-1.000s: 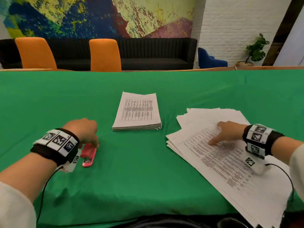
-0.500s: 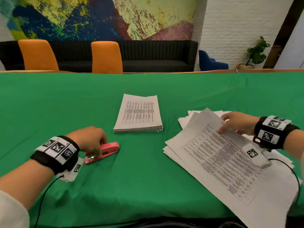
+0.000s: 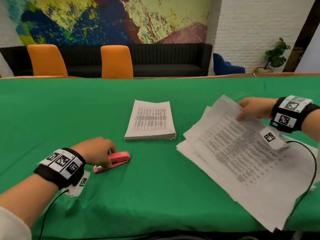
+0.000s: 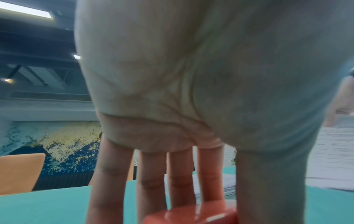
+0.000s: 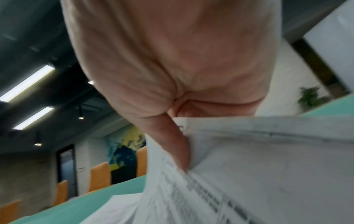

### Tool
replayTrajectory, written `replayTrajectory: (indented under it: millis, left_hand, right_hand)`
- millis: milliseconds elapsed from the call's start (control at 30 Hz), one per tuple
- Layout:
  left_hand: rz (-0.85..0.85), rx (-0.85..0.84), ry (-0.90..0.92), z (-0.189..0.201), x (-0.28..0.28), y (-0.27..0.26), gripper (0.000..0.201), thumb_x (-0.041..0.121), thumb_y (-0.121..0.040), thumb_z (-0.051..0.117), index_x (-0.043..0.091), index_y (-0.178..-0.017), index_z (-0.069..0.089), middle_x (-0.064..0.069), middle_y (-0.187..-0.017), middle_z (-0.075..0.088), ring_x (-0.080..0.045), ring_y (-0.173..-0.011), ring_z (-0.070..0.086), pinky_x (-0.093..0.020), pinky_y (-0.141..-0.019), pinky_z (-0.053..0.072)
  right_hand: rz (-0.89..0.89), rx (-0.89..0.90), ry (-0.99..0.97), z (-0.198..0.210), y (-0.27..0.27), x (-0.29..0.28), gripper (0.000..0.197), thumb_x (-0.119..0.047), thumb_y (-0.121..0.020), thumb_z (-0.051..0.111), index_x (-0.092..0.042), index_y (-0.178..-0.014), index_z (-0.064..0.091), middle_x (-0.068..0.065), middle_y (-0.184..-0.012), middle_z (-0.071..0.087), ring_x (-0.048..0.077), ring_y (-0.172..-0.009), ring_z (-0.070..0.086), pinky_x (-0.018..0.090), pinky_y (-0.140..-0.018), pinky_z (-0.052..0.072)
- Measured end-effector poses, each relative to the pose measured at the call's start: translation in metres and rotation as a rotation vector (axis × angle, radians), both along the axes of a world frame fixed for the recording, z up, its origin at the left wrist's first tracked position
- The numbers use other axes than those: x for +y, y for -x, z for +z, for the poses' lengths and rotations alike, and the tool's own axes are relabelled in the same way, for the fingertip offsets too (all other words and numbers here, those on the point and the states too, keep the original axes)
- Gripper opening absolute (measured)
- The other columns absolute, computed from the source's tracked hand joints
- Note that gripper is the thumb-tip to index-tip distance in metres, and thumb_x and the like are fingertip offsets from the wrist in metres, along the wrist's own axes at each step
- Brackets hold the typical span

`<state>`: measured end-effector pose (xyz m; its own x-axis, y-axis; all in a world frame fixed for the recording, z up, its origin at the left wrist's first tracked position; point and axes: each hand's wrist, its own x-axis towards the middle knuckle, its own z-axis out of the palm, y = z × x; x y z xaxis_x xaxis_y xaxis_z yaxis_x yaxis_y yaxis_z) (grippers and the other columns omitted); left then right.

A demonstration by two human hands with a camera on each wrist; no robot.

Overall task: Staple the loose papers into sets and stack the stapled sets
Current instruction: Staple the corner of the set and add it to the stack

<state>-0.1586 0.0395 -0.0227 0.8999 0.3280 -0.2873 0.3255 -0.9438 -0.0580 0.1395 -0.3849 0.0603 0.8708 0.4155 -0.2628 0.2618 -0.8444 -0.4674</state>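
Observation:
A red stapler [image 3: 113, 161] lies on the green table [image 3: 155, 187] at the near left. My left hand [image 3: 105, 155] grips it from above, fingers on one side and thumb on the other; the left wrist view shows the stapler [image 4: 191, 215] under the fingers [image 4: 180, 178]. My right hand [image 3: 246, 112] pinches the far edge of a few loose printed sheets [image 3: 242, 153] and holds that edge up off the spread pile at the right. In the right wrist view the thumb [image 5: 172, 144] presses on those sheets [image 5: 268, 166]. A neat stack of stapled sets [image 3: 150, 121] sits mid-table.
Two orange chairs [image 3: 116, 62] stand behind the table's far edge, with a black sofa behind them. A cable [image 3: 310, 170] runs from my right wrist across the loose papers. Bare green cloth lies between the stapler and the loose pile.
My right hand went from pressing on the pile to pinching the top sheets and lifting their far edge. My left hand turned the stapler to lie crosswise and kept hold of it.

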Motion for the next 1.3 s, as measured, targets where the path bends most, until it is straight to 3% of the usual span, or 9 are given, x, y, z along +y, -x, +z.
replayTrajectory:
  millis: [233,400,500,600,867,967,1100,1167,1300]
  left_hand:
    - [-0.009,0.011,-0.017,-0.002,0.0,0.0,0.037,0.038,-0.084,0.079,0.034,-0.12,0.07,0.009,-0.104,0.07,-0.013,-0.092,0.066,-0.031,-0.083,0.056]
    - [-0.068,0.051,-0.085,0.001,0.0,-0.002,0.029,0.03,-0.084,0.075,0.032,-0.112,0.071,0.01,-0.098,0.07,-0.014,-0.089,0.066,-0.031,-0.08,0.056]
    - [-0.14,0.055,-0.149,0.006,0.002,0.001,0.02,0.026,-0.083,0.069,0.035,-0.102,0.069,0.012,-0.091,0.068,-0.015,-0.086,0.063,-0.03,-0.075,0.052]
    - [-0.199,-0.014,-0.103,0.01,0.005,0.003,0.026,0.022,-0.085,0.07,0.036,-0.107,0.073,0.015,-0.098,0.074,-0.01,-0.09,0.065,-0.029,-0.083,0.053]
    - [-0.352,-0.095,0.044,0.005,-0.017,0.007,0.051,-0.001,-0.086,0.057,0.044,-0.101,0.077,0.015,-0.136,0.053,-0.009,-0.124,0.052,-0.033,-0.107,0.044]
    - [-0.339,-0.129,0.067,-0.002,-0.017,0.008,0.064,-0.004,-0.087,0.052,0.048,-0.118,0.072,0.012,-0.147,0.049,-0.01,-0.132,0.05,-0.035,-0.112,0.043]
    - [-0.068,-0.304,0.198,-0.003,-0.017,0.013,0.041,0.036,-0.099,0.065,0.035,-0.138,0.053,0.009,-0.117,0.065,-0.012,-0.102,0.063,-0.038,-0.097,0.052]
    - [0.088,-0.252,0.196,-0.009,-0.024,0.016,0.064,0.064,-0.089,0.069,0.028,-0.136,0.046,0.004,-0.105,0.069,-0.016,-0.089,0.065,-0.038,-0.085,0.055]
    - [0.177,-0.075,0.133,-0.021,-0.043,0.019,0.082,0.063,-0.081,0.078,0.017,-0.137,0.04,-0.005,-0.11,0.064,-0.022,-0.08,0.07,-0.038,-0.064,0.063]
  right_hand:
    - [-0.167,-0.32,0.044,0.005,-0.017,-0.022,0.02,0.0,-0.098,0.058,0.0,-0.112,0.072,0.013,-0.093,0.068,0.032,-0.088,0.062,0.042,-0.085,0.048]
    - [-0.083,-0.203,-0.207,0.04,0.005,-0.019,0.03,0.0,-0.095,0.066,-0.021,-0.115,0.073,0.011,-0.098,0.078,0.035,-0.091,0.075,0.058,-0.093,0.058]
    - [0.084,-0.116,-0.284,0.07,0.035,-0.005,0.036,-0.002,-0.098,0.064,-0.034,-0.114,0.072,0.004,-0.098,0.081,0.03,-0.088,0.079,0.051,-0.084,0.064]
    - [0.235,-0.086,-0.191,0.077,0.056,0.023,0.028,-0.014,-0.096,0.071,-0.032,-0.117,0.073,0.0,-0.106,0.08,0.026,-0.098,0.077,0.05,-0.095,0.058]
    - [0.55,-0.122,0.121,-0.022,0.103,0.135,0.008,-0.025,-0.089,0.076,-0.023,-0.097,0.077,-0.008,-0.091,0.077,0.015,-0.084,0.07,0.03,-0.077,0.052]
    - [0.564,-0.144,0.143,-0.07,0.109,0.161,0.026,-0.026,-0.091,0.078,-0.015,-0.114,0.074,0.0,-0.113,0.073,0.02,-0.102,0.065,0.031,-0.086,0.05]
    - [0.575,-0.276,0.094,-0.085,0.12,0.153,0.057,-0.03,-0.094,0.076,-0.019,-0.146,0.054,0.002,-0.147,0.057,0.024,-0.132,0.054,0.035,-0.107,0.045]
    - [0.689,-0.219,0.101,-0.086,0.131,0.14,0.055,-0.036,-0.095,0.075,-0.028,-0.146,0.056,-0.004,-0.149,0.056,0.019,-0.133,0.053,0.03,-0.104,0.043]
    - [0.924,-0.138,0.284,-0.106,0.157,0.122,0.065,-0.042,-0.102,0.061,-0.039,-0.161,0.033,-0.003,-0.17,0.026,0.019,-0.153,0.03,0.039,-0.125,0.025]
